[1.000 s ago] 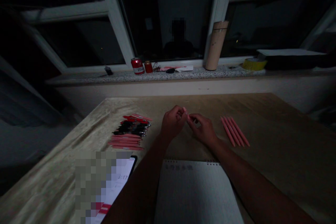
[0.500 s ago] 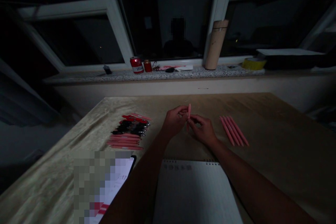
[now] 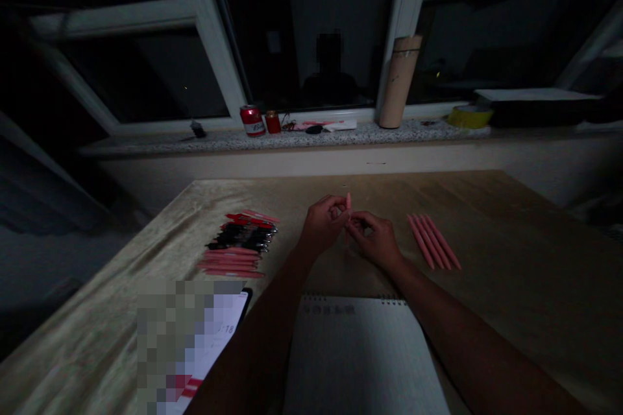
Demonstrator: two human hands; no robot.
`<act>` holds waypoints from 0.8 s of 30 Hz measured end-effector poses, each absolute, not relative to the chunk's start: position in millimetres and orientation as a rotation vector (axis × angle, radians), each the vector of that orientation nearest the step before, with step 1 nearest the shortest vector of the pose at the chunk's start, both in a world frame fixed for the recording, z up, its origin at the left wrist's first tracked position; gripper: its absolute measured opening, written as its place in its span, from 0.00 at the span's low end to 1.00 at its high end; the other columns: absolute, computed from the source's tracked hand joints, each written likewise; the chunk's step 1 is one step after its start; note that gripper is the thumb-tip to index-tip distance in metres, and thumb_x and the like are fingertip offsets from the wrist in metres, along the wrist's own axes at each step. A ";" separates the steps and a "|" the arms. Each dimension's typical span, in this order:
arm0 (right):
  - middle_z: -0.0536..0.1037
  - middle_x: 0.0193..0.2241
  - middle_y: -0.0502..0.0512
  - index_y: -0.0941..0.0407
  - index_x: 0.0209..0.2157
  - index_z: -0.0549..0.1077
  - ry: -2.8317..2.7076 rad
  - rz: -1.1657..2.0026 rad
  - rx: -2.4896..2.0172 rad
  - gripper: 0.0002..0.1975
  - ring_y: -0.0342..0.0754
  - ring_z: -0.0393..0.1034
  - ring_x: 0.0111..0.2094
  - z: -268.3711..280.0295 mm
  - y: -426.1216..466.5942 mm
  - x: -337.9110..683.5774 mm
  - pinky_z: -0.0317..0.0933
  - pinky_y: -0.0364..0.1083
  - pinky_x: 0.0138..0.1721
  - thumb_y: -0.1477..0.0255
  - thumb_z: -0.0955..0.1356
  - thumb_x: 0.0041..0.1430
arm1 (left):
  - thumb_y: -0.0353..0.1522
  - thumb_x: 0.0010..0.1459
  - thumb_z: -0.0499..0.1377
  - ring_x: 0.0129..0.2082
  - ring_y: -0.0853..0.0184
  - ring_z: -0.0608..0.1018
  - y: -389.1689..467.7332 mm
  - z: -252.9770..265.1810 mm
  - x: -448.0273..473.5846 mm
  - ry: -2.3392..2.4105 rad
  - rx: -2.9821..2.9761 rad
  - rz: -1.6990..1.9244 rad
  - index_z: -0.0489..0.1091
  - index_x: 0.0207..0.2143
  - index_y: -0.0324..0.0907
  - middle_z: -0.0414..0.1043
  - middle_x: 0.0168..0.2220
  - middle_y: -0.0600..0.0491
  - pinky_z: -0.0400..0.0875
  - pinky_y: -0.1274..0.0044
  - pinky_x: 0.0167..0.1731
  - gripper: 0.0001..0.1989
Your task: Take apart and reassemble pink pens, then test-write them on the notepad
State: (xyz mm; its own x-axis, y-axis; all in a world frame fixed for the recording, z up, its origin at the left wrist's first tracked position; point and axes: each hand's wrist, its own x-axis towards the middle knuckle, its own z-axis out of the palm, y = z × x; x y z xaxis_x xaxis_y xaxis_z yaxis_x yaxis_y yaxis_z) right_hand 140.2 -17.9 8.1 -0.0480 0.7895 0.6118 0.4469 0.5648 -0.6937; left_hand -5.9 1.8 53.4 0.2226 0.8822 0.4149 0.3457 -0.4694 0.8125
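Left hand [image 3: 318,225] and right hand [image 3: 377,238] pinch one pink pen [image 3: 348,201]; four matching pens [image 3: 435,242] lie rightward; the phone [image 3: 221,340] (partly pixelated) reads "18".

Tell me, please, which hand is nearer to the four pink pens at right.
Right. The right hand is left of the pink pens; the left hand is farther left.

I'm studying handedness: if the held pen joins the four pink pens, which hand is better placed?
Probably the right hand: it touches the held pen and is nearer the four pink pens than the left hand.
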 end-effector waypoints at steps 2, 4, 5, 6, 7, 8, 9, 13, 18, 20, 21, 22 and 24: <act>0.78 0.26 0.52 0.56 0.35 0.74 -1.694 0.359 -1.049 0.10 0.44 0.70 0.24 7.8 -17.8 140.7 0.64 0.43 0.29 0.65 0.66 0.56 | 0.34 0.51 0.59 0.25 0.74 0.68 0.9 54.0 -5.4 1.147 1.929 1.222 0.70 0.34 0.38 0.71 0.30 0.54 0.63 0.82 0.26 0.09; 0.77 0.25 0.52 0.56 0.35 0.74 -1.703 0.342 -1.053 0.10 0.43 0.69 0.24 8.2 -18.1 141.1 0.64 0.42 0.28 0.65 0.66 0.56 | 0.35 0.51 0.60 0.26 0.74 0.69 -0.1 54.8 -4.8 1.153 1.907 1.219 0.69 0.33 0.38 0.71 0.30 0.54 0.64 0.82 0.27 0.10; 0.77 0.25 0.52 0.56 0.35 0.74 -1.707 0.335 -1.056 0.10 0.43 0.69 0.24 8.6 -18.4 141.3 0.63 0.42 0.28 0.66 0.66 0.56 | 0.35 0.50 0.60 0.27 0.74 0.70 -0.5 55.3 -4.6 1.154 1.897 1.215 0.69 0.33 0.38 0.71 0.31 0.54 0.64 0.83 0.27 0.10; 0.77 0.25 0.52 0.56 0.36 0.74 -1.711 0.330 -1.058 0.10 0.43 0.69 0.23 9.1 -18.8 141.3 0.63 0.42 0.28 0.66 0.66 0.56 | 0.35 0.50 0.60 0.28 0.73 0.71 -1.0 56.0 -4.5 1.151 1.894 1.207 0.68 0.34 0.38 0.72 0.31 0.54 0.65 0.83 0.27 0.10; 0.77 0.25 0.52 0.56 0.36 0.74 -1.712 0.327 -1.060 0.10 0.43 0.68 0.23 9.7 -19.1 141.4 0.63 0.42 0.28 0.66 0.66 0.56 | 0.35 0.50 0.60 0.29 0.73 0.71 -1.4 56.8 -4.7 1.143 1.896 1.200 0.68 0.34 0.38 0.72 0.33 0.53 0.65 0.83 0.28 0.11; 0.77 0.25 0.52 0.56 0.35 0.74 -1.712 0.328 -1.059 0.10 0.43 0.68 0.23 10.2 -19.5 141.4 0.63 0.42 0.27 0.66 0.66 0.56 | 0.34 0.50 0.60 0.30 0.72 0.72 -1.8 57.8 -5.0 1.129 1.898 1.195 0.68 0.35 0.38 0.72 0.34 0.53 0.65 0.83 0.28 0.11; 0.77 0.25 0.52 0.56 0.35 0.74 -1.711 0.330 -1.057 0.10 0.43 0.68 0.22 10.7 -19.7 141.3 0.63 0.42 0.27 0.66 0.66 0.56 | 0.34 0.50 0.60 0.32 0.72 0.73 -2.1 58.8 -5.5 1.108 1.901 1.191 0.69 0.36 0.38 0.73 0.35 0.52 0.66 0.83 0.29 0.11; 0.77 0.25 0.52 0.56 0.35 0.74 -1.703 0.340 -1.046 0.09 0.43 0.69 0.23 10.6 -19.7 140.8 0.63 0.42 0.28 0.66 0.66 0.57 | 0.31 0.52 0.57 0.35 0.70 0.74 -2.5 62.1 -6.6 1.024 1.878 1.184 0.70 0.38 0.38 0.73 0.35 0.51 0.67 0.82 0.31 0.10; 0.77 0.25 0.52 0.56 0.34 0.73 -1.697 0.339 -1.042 0.08 0.43 0.69 0.23 8.0 -18.3 140.1 0.63 0.42 0.28 0.66 0.67 0.57 | 0.32 0.53 0.58 0.33 0.70 0.75 -1.3 62.8 -3.8 1.033 1.805 1.239 0.71 0.37 0.37 0.74 0.32 0.50 0.68 0.82 0.31 0.10; 0.77 0.26 0.52 0.56 0.34 0.73 -1.695 0.339 -1.035 0.08 0.43 0.69 0.24 7.4 -18.0 140.2 0.63 0.42 0.28 0.66 0.67 0.57 | 0.32 0.52 0.59 0.33 0.70 0.75 -0.8 63.0 -3.2 1.052 1.787 1.268 0.71 0.39 0.37 0.74 0.34 0.50 0.68 0.82 0.31 0.12; 0.77 0.26 0.52 0.56 0.34 0.73 -1.697 0.338 -1.032 0.08 0.43 0.70 0.24 7.3 -18.0 140.2 0.63 0.42 0.28 0.66 0.67 0.57 | 0.32 0.51 0.59 0.34 0.70 0.75 -0.5 63.1 -3.2 1.059 1.784 1.278 0.71 0.39 0.37 0.74 0.34 0.49 0.68 0.82 0.31 0.12; 0.77 0.26 0.52 0.56 0.34 0.73 -1.697 0.336 -1.031 0.08 0.43 0.70 0.25 7.3 -18.1 140.3 0.64 0.42 0.29 0.66 0.67 0.56 | 0.32 0.51 0.60 0.34 0.70 0.75 -0.3 63.2 -3.4 1.061 1.785 1.283 0.71 0.40 0.37 0.74 0.35 0.49 0.68 0.82 0.32 0.13; 0.78 0.26 0.52 0.56 0.35 0.73 -1.703 0.334 -1.034 0.08 0.43 0.71 0.25 7.6 -18.4 140.3 0.64 0.42 0.29 0.66 0.67 0.57 | 0.32 0.51 0.60 0.34 0.70 0.75 0.2 63.2 -3.9 1.057 1.785 1.294 0.71 0.40 0.37 0.74 0.35 0.49 0.68 0.82 0.32 0.13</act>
State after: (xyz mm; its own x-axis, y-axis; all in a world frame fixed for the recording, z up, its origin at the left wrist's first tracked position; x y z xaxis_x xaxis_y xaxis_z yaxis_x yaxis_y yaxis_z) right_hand 140.3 -18.4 7.6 -0.0586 0.7679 0.6379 0.4704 0.5849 -0.6608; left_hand -3.9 0.2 63.2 0.1753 0.8972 0.4054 0.2181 -0.4369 0.8727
